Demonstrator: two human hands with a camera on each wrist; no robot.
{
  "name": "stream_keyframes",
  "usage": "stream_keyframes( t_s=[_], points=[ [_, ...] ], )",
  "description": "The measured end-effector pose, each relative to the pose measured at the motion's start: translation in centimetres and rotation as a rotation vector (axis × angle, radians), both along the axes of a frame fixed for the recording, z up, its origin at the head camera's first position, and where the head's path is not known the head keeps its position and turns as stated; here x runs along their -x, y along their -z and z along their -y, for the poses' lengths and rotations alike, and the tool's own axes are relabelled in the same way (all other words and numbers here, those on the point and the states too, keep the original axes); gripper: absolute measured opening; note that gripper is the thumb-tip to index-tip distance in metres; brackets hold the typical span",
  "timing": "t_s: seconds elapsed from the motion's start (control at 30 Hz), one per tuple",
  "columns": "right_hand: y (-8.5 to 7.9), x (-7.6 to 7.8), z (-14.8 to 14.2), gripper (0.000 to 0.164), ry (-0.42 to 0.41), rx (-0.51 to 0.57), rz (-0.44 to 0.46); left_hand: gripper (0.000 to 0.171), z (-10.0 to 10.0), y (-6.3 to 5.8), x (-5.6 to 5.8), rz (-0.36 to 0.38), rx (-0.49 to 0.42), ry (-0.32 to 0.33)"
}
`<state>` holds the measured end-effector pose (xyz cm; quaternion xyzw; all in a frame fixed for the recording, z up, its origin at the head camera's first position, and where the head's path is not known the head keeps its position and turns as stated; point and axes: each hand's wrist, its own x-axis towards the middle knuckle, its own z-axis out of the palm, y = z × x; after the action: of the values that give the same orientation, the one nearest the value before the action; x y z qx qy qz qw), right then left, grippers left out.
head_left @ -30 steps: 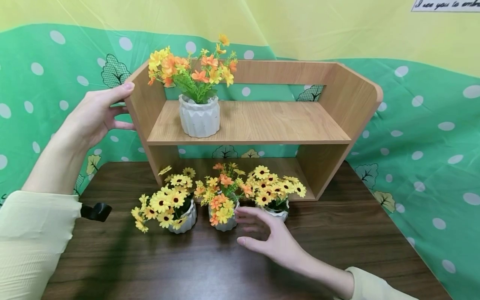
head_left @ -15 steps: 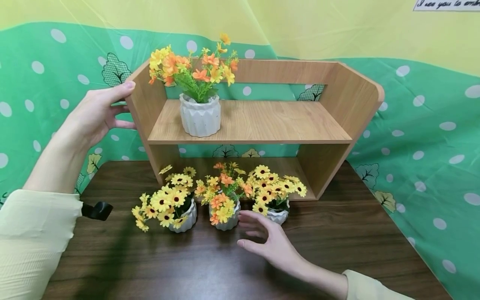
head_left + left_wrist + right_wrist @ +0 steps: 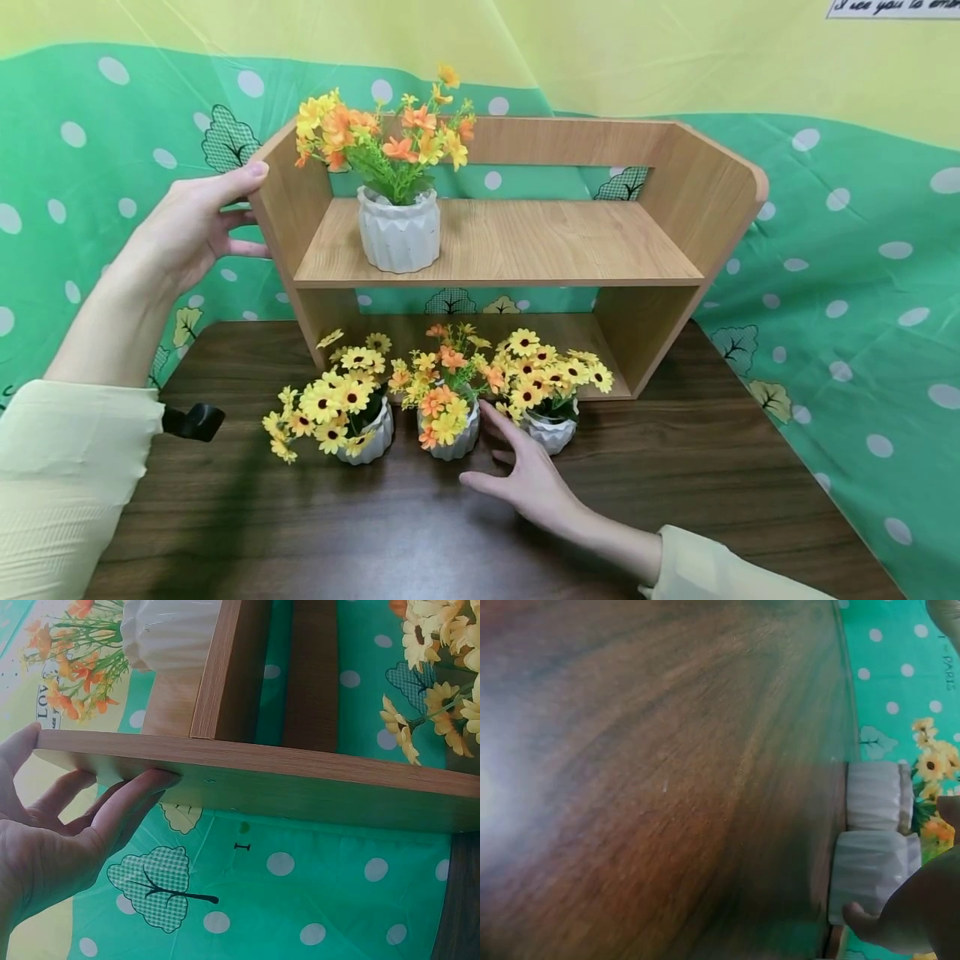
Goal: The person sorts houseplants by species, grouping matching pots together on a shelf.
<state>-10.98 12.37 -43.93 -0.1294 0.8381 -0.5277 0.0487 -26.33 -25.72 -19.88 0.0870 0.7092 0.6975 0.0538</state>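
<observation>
My left hand [image 3: 197, 225] holds the left side panel of a two-tier wooden shelf [image 3: 498, 282], thumb at its front edge and fingers against the outer face, as the left wrist view shows too. My right hand [image 3: 525, 479] has thumb and fingers spread apart, index fingertip right at the rim of the middle white pot [image 3: 452, 442] of orange and yellow artificial flowers [image 3: 442, 379]. In the right wrist view, the thumb [image 3: 862, 919] overlaps the nearer white pot [image 3: 866, 874]. Another pot of orange and yellow flowers [image 3: 400, 233] stands on the upper shelf, left side.
On the dark wood table [image 3: 375, 533], a pot of yellow daisies [image 3: 367, 437] stands left of the middle pot. A second daisy pot [image 3: 551, 433] is to its right, close beside my right hand. A green and yellow cloth [image 3: 832, 275] hangs behind.
My right hand has moved a little left and down on the table side, its index finger straightening toward the middle pot and its thumb spreading away. My left hand stays on the shelf.
</observation>
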Motion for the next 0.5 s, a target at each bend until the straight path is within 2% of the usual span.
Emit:
stream_keyframes(
  t_s=[0.13,0.33,0.5],
  points=[
    [0.5,0.5,0.6,0.103,0.041,-0.082,0.013,0.064,0.1,0.1,0.0,-0.002,-0.010,-0.001],
    [1.0,1.5,1.1,0.100,0.073,-0.021,0.077,0.063,0.0,0.0,-0.1,0.000,-0.014,0.000],
    [1.0,2.1,1.5,0.097,0.153,-0.121,0.121,0.064,-0.1,0.0,0.0,0.000,-0.019,-0.004]
  ],
)
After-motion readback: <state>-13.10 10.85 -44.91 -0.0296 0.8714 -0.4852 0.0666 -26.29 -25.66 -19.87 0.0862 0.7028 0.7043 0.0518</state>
